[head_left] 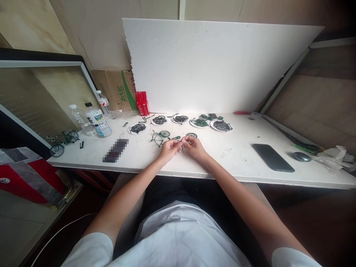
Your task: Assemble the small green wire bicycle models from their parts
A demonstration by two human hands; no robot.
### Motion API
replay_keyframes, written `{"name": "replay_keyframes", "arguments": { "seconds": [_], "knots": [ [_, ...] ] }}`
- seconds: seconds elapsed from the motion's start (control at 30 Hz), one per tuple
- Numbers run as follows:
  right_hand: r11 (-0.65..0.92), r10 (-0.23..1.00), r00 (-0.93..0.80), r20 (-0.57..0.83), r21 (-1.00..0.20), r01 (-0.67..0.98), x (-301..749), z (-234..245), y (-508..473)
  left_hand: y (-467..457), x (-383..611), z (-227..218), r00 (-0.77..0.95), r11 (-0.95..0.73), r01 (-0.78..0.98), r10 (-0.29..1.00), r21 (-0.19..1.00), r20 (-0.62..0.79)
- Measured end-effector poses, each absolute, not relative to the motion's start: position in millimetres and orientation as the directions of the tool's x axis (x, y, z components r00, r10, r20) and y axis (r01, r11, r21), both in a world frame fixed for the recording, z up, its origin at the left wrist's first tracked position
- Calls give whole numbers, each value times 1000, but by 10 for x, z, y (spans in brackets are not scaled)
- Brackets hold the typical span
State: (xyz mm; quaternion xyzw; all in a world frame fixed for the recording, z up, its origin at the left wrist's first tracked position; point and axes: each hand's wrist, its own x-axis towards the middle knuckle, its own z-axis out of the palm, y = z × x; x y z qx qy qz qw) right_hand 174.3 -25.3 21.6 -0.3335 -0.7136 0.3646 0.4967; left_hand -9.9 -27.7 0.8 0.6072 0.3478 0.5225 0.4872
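My left hand and my right hand meet at the middle of the white table, fingers pinched together on a small dark green part held between them. Just beyond my left hand lies a partly built green model bicycle frame with one wheel. A loose green wheel lies beyond my right hand. Several white dishes of small dark and green parts stand in a row further back.
A finished green model bicycle stands at the table's left end, near three water bottles. A black phone and a dark mouse lie at right. A red box, a cardboard carton and a white board stand behind.
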Motion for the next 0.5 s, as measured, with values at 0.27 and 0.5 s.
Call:
{"name": "replay_keyframes", "arguments": {
  "seconds": [0.27,0.5],
  "knots": [
    [549,826,-274,493,-815,185,1748,182,-235,-295,-83,32,212,-275,-99,933,956,290],
    [509,839,-302,453,-850,138,1740,190,-225,-304,-91,59,208,-290,-71,931,954,299]
  ]
}}
